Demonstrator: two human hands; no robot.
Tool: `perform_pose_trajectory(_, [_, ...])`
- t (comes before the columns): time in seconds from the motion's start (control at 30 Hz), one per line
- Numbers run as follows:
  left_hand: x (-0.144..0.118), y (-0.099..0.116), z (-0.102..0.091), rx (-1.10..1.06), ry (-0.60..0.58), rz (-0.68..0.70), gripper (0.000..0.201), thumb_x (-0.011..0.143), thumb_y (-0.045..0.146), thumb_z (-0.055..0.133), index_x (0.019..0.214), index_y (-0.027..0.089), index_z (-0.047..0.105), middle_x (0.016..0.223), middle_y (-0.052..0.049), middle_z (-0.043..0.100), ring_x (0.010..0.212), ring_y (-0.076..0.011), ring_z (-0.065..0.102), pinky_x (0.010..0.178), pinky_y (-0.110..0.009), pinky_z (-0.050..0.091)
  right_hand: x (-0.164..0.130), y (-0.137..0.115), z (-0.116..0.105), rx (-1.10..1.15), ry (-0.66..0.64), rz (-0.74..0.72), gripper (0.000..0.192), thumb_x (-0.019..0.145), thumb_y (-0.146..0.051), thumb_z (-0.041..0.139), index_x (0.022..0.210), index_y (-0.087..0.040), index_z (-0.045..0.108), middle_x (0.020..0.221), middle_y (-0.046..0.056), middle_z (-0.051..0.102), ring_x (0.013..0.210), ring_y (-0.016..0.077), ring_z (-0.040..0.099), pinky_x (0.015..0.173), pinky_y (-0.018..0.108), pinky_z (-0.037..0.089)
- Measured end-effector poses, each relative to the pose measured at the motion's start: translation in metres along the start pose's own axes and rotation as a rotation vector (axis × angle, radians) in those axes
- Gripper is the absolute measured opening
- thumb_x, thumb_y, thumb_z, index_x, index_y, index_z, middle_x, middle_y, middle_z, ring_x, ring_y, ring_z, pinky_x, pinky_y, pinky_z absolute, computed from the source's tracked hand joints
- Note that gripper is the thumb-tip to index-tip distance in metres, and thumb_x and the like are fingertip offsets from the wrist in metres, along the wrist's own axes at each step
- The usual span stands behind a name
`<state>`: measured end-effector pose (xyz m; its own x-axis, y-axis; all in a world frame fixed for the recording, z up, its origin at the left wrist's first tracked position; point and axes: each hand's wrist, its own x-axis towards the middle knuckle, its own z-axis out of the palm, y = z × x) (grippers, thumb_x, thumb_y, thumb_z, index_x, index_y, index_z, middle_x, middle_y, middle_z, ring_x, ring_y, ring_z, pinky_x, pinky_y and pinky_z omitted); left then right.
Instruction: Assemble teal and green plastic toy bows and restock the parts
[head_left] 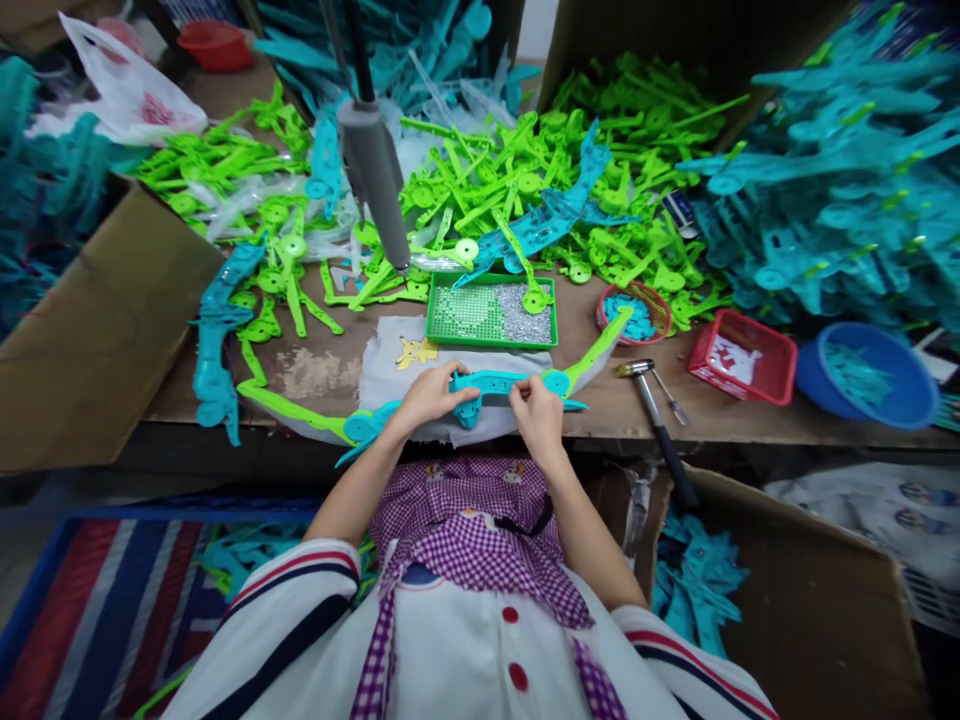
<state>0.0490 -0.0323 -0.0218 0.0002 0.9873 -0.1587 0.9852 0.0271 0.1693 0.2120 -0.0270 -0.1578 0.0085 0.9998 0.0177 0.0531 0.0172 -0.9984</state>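
A toy bow (495, 383) with a blue plastic middle and bright green limbs lies across a grey cloth (382, 375) at the bench's front edge. My left hand (433, 398) is closed round the left part of its blue middle, thumb on top. My right hand (538, 412) has its fingers pinched together against the right part of the blue middle; whatever is between the fingertips is too small to make out. Just beyond the bow sits a green tray (491, 343) with many small silvery pieces, probably screws, in its right half. Above it hangs a grey electric screwdriver (375, 175), tip down.
Heaped green limbs (480, 190) and blue bow bodies (217, 340) cover the bench's back. On the right are a red basket (664, 310), a red box (780, 372), a blue bowl (926, 400) and a hammer (660, 435) overhanging the edge. Cardboard boxes (97, 320) stand at the sides.
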Motion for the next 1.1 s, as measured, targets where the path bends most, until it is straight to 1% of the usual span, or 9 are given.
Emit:
perform_pose_trajectory(0.17, [-0.018,0.012,-0.007,0.029,-0.005,0.002,0.036,0.083,0.043,0.074,0.109,0.020,0.065,0.070,0.002,0.060,0.065,-0.0181,0.055,0.060,-0.027,0.035,-0.007,-0.003,-0.042,0.275,-0.201,-0.030,0.029,0.086,-0.048,0.060,0.094,-0.021,0.067,0.076,0.003,0.070,0.064,0.0201,0.064,0.064,0.034,0.051])
perform_pose_trajectory(0.23, [-0.032,0.018,-0.009,0.090,0.060,0.065,0.033,0.085,0.042,0.074,0.109,0.021,0.064,0.085,-0.001,0.068,0.075,-0.0200,0.060,0.068,-0.029,0.041,-0.009,-0.023,-0.067,0.420,-0.074,-0.090,0.033,0.086,-0.051,0.064,0.100,-0.021,0.068,0.078,0.002,0.069,0.065,0.0171,0.064,0.062,0.030,0.052])
perform_pose_trajectory(0.33, [-0.045,0.022,-0.008,0.292,0.202,0.214,0.026,0.093,0.040,0.066,0.110,0.020,0.064,0.112,-0.008,0.070,0.095,-0.0239,0.064,0.084,-0.034,0.043,-0.001,-0.059,-0.096,0.464,0.304,-0.243,0.033,0.092,-0.051,0.059,0.098,-0.019,0.066,0.078,0.001,0.066,0.066,0.0134,0.063,0.064,0.028,0.052])
perform_pose_trajectory(0.4, [-0.047,0.020,-0.002,0.431,0.246,0.276,0.024,0.098,0.039,0.058,0.112,0.020,0.065,0.121,-0.011,0.068,0.100,-0.0252,0.064,0.087,-0.036,0.043,0.006,-0.065,-0.106,0.432,0.487,-0.297,0.035,0.096,-0.052,0.053,0.099,-0.019,0.064,0.080,0.001,0.064,0.069,0.0128,0.063,0.068,0.028,0.053])
perform_pose_trajectory(0.47, [-0.049,0.016,0.009,0.522,0.241,0.307,0.024,0.101,0.036,0.053,0.113,0.021,0.067,0.123,-0.012,0.067,0.104,-0.0254,0.064,0.087,-0.037,0.043,0.009,-0.044,-0.112,0.368,0.551,-0.259,0.036,0.094,-0.054,0.055,0.099,-0.019,0.064,0.083,0.003,0.066,0.073,0.0145,0.064,0.073,0.031,0.054])
perform_pose_trajectory(0.6, [-0.058,0.007,0.038,0.616,0.141,0.357,0.025,0.097,0.020,0.053,0.117,0.024,0.069,0.127,-0.012,0.065,0.112,-0.0266,0.061,0.090,-0.039,0.045,-0.003,0.050,-0.123,0.120,0.519,0.008,0.043,0.087,-0.056,0.058,0.099,-0.016,0.068,0.093,0.009,0.069,0.084,0.0221,0.065,0.084,0.039,0.054])
perform_pose_trajectory(0.73, [-0.070,0.002,0.050,0.658,-0.031,0.334,0.059,0.087,0.006,0.056,0.141,0.031,0.057,0.144,-0.013,0.055,0.123,-0.0311,0.054,0.100,-0.049,0.041,-0.014,0.119,-0.127,-0.346,0.444,0.180,0.053,0.091,-0.057,0.043,0.111,-0.014,0.068,0.114,0.019,0.063,0.105,0.0322,0.059,0.094,0.049,0.046])
perform_pose_trajectory(0.9, [-0.072,-0.002,0.034,0.736,-0.129,0.277,0.087,0.083,0.000,0.056,0.152,0.049,0.037,0.163,-0.010,0.029,0.140,-0.0422,0.036,0.101,-0.061,0.040,-0.006,0.144,-0.127,-0.540,0.270,0.208,0.064,0.092,-0.064,0.036,0.118,-0.012,0.064,0.120,0.024,0.057,0.110,0.0367,0.053,0.092,0.051,0.045])
perform_pose_trajectory(1.1, [-0.063,0.001,0.006,0.747,-0.300,0.259,0.092,0.081,-0.003,0.049,0.154,0.050,0.031,0.165,-0.011,0.022,0.115,-0.0343,0.060,0.078,-0.039,0.056,0.001,0.162,-0.143,-0.366,0.096,0.139,0.080,0.077,-0.084,0.042,0.112,-0.016,0.063,0.106,0.018,0.064,0.095,0.0317,0.061,0.085,0.046,0.048])
